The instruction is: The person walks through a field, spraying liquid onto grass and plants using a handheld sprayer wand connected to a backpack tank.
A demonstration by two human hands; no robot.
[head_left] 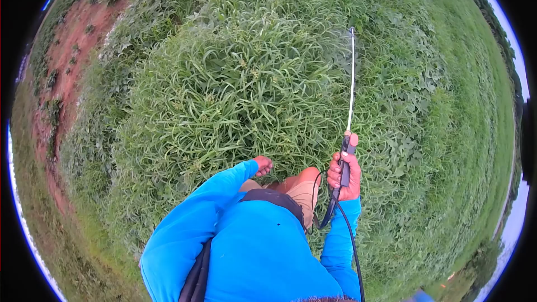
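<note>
My right hand [351, 174] is wrapped round the dark handle of a spray wand [352, 84], with the thumb lying along the grip. Its thin, pale metal tube points forward over the weeds, and a faint mist [337, 45] shows beside the tip. From the handle a black hose [354, 246] runs back along my right forearm. My left hand [263, 166] hangs in front of my waist, fingers curled in, with nothing visible in it. Dense green grass and leafy weeds [240, 89] surround both hands and reach up to my legs.
A black strap [197, 274] crosses my blue sleeve and shirt on the left. Reddish bare soil [72, 50] with scattered small plants lies at the far left. Lower, even grass [475, 106] stretches along the right, with trees [492, 17] at the field's edge.
</note>
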